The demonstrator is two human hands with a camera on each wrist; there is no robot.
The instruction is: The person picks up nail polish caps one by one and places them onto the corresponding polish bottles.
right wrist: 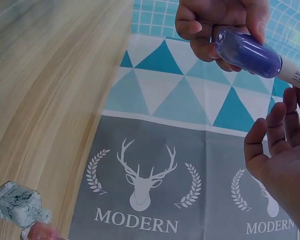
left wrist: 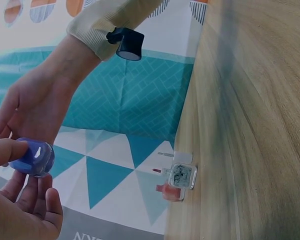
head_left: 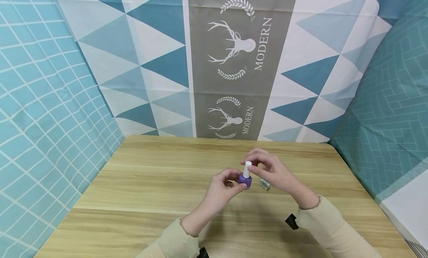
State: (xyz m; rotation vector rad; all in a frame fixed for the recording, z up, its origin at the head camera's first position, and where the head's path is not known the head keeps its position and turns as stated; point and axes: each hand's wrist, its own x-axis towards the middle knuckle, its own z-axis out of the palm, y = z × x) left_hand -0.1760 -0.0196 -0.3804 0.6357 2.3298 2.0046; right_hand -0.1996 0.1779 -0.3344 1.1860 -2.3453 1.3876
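Note:
Between both hands, above the table, is a purple nail polish bottle (head_left: 245,181) with a white cap (head_left: 247,170). My left hand (head_left: 222,187) grips the bottle's glass body between thumb and fingers. At the upper end, my right hand (head_left: 272,170) pinches the white cap with thumb and fingers. In the right wrist view the purple bottle (right wrist: 250,52) lies slantwise, its cap (right wrist: 294,73) still against the neck. From the left wrist only the bottle's rounded base (left wrist: 34,157) shows, under the left thumb; the cap is hidden there.
A clear bottle with speckled contents (left wrist: 182,175) stands on the wooden table (head_left: 150,198), partly behind the right hand in the head view. Beside it is a pinkish-red bottle (left wrist: 171,192). Patterned cloth walls (head_left: 160,65) border the table.

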